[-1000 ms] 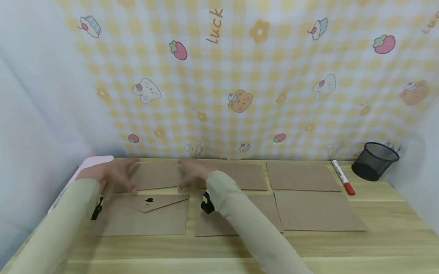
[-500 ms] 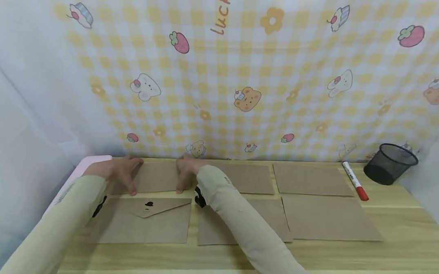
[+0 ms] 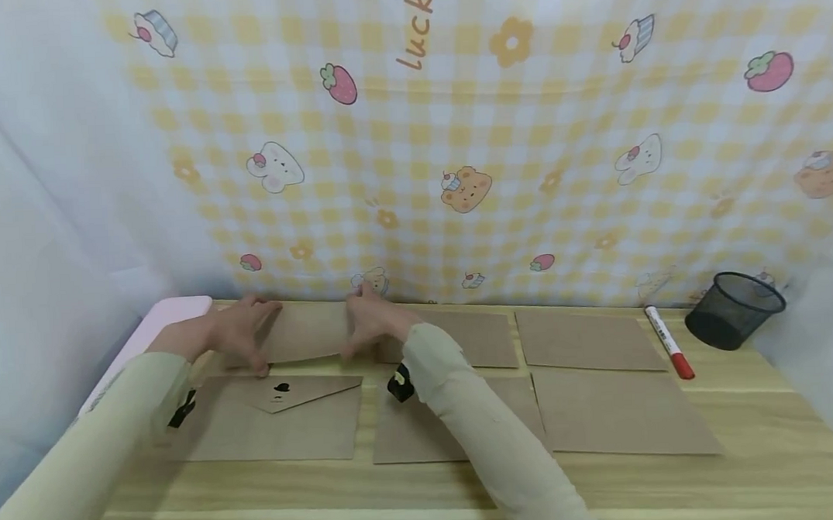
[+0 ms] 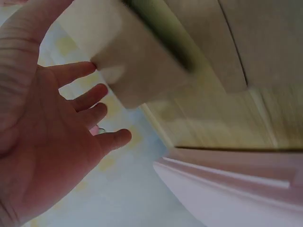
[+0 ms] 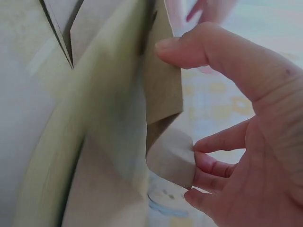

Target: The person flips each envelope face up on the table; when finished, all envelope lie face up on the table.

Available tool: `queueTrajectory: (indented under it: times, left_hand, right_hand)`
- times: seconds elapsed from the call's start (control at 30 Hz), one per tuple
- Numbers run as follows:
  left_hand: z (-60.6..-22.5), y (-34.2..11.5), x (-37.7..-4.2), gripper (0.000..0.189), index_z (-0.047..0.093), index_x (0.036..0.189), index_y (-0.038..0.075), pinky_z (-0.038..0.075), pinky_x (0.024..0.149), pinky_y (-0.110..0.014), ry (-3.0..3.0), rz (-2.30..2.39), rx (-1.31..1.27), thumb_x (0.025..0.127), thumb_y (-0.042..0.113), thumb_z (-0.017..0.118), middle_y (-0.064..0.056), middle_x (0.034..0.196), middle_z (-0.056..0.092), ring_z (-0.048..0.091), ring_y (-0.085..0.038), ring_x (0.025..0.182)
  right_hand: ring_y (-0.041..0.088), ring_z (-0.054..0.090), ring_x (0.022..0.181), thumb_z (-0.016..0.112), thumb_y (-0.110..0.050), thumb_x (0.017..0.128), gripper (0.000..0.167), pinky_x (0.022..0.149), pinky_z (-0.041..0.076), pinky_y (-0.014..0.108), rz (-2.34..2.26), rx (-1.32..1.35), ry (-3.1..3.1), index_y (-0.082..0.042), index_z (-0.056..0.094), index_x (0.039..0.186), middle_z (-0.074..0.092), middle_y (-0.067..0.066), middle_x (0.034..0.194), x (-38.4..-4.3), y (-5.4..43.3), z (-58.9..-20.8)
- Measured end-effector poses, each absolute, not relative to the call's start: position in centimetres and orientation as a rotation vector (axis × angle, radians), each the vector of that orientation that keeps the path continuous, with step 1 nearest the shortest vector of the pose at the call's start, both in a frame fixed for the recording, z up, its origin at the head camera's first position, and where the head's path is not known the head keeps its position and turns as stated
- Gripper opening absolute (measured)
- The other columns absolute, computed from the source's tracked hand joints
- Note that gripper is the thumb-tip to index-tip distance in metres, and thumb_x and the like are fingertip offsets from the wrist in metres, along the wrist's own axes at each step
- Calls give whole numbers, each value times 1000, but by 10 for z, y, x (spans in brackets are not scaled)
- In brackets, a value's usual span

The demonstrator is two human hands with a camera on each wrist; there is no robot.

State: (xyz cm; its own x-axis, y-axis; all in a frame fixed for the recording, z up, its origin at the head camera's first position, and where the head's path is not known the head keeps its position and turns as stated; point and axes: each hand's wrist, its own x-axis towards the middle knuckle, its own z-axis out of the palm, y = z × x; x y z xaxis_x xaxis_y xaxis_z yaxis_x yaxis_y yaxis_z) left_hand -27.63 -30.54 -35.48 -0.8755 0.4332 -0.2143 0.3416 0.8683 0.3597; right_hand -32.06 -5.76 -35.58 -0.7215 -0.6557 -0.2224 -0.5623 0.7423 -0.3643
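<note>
Both hands hold a brown kraft-paper envelope (image 3: pixel 306 331) at the back left, one hand at each end. My left hand (image 3: pixel 238 330) spans its left end, thumb at the near edge; in the left wrist view its fingertips (image 4: pixel 93 67) meet the far edge. In the right wrist view the right hand (image 5: pixel 265 142) has its thumb on one long edge of the envelope (image 5: pixel 163 85) and fingers on the other. The envelope stands tilted off the table, its folded flap turned away from the head view. Just in front lies another envelope (image 3: pixel 284 436), flap up, with a small hat print.
Several more brown envelopes lie flat in two rows, among them one at the front right (image 3: pixel 626 414) and one at the back right (image 3: pixel 591 339). Right of them are a red-capped marker (image 3: pixel 667 342) and a black mesh cup (image 3: pixel 733 312). A pink object (image 3: pixel 174 311) borders the table's left side.
Both hands first come down over the ends of the back-left envelope. Now they have raised it from the table and tilted it; the right hand has shifted slightly right.
</note>
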Motion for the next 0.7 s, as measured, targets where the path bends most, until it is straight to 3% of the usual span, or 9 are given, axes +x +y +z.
queueTrajectory:
  times: [0.13,0.23,0.4,0.7]
  left_hand:
    - [-347,-301,-262,116,25,140,-10,33,91,-60,2817,487,692,54,34,89,-32,139,18,22,-49,125]
    - [-343,-296,-249,114,27,142,-5,39,86,-57,2861,580,724,56,38,88,-27,139,23,33,-44,120]
    - [-345,-281,-226,105,33,141,-1,44,80,-48,2914,723,746,59,34,87,-21,132,29,44,-36,109]
    - [-342,-258,-209,97,38,138,0,43,84,-47,2977,686,758,58,23,86,-20,129,35,45,-34,109]
  right_hand:
    - [23,30,123,81,-32,70,97,99,34,29,-582,-973,2590,1,27,143,22,19,137,-307,-29,-346]
    - [22,32,120,81,-30,69,103,99,34,30,-666,-992,2589,-1,20,147,24,16,136,-294,-9,-340]
    - [19,34,118,82,-32,66,103,97,35,30,-687,-1006,2589,-4,23,147,24,12,135,-273,16,-337]
    - [21,35,122,83,-33,66,101,99,35,32,-626,-1026,2611,-8,26,146,27,12,139,-255,37,-333]
